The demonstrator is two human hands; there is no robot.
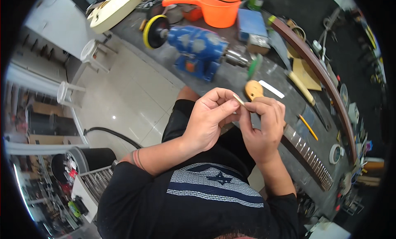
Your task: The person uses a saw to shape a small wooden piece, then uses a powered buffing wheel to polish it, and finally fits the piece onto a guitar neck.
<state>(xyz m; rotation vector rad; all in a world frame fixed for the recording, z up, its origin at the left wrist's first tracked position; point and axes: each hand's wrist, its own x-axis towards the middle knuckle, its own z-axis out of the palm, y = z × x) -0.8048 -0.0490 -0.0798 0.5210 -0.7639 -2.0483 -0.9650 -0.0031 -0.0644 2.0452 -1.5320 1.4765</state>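
Between the fingertips of both my hands is a small, thin cream-coloured strip [239, 100]. My left hand [204, 121] pinches it from the left, thumb and forefinger closed on it. From the other side my right hand [262, 129] grips its lower end, with the fingers curled. The fingers hide part of the strip. Just beyond the right hand lies a rounded light-wood piece [253, 89] with a dark hole. A fretted guitar neck [307, 154] rests on the bench to the right of that hand.
On the bench [231, 80] stands a blue motor [196, 45] with a yellow-edged disc [155, 31] and a green wheel [255, 66]. An orange dipper [221, 10] sits behind it. To the right lie a white strip [271, 89], a wooden-handled tool [301, 87], a pencil [308, 127] and a tape roll [335, 153].
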